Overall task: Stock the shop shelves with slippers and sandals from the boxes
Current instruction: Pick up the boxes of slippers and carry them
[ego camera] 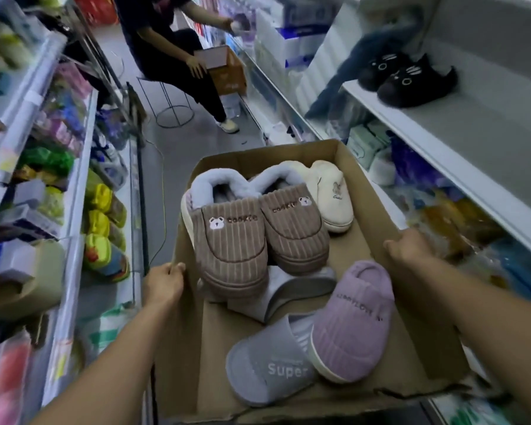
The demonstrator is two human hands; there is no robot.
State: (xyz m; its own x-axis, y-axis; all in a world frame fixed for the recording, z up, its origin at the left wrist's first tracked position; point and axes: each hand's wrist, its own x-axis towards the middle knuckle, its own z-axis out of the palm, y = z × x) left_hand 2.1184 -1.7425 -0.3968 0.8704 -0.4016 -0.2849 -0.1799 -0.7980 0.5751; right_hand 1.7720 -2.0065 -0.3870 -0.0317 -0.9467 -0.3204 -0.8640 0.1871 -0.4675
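I hold an open cardboard box (pixel 377 237) in front of me in a shop aisle. My left hand (pixel 163 283) grips its left wall and my right hand (pixel 411 246) grips its right wall. Inside lie a pair of brown corduroy slippers (pixel 252 237) with bear patches, a cream slipper (pixel 331 197) behind them, a purple slipper (pixel 353 323), and grey slides (pixel 267 366), one marked "Super". A pair of black cat-face slippers (pixel 408 78) stands on the white shelf (pixel 472 124) at the upper right.
Packed shelves (pixel 74 191) of coloured goods line the left side. The right shelving holds packets below the slipper shelf. Ahead, a person (pixel 172 53) sits on a wire stool in the aisle with an orange-brown box (pixel 230 75). A yellow cable runs along the floor.
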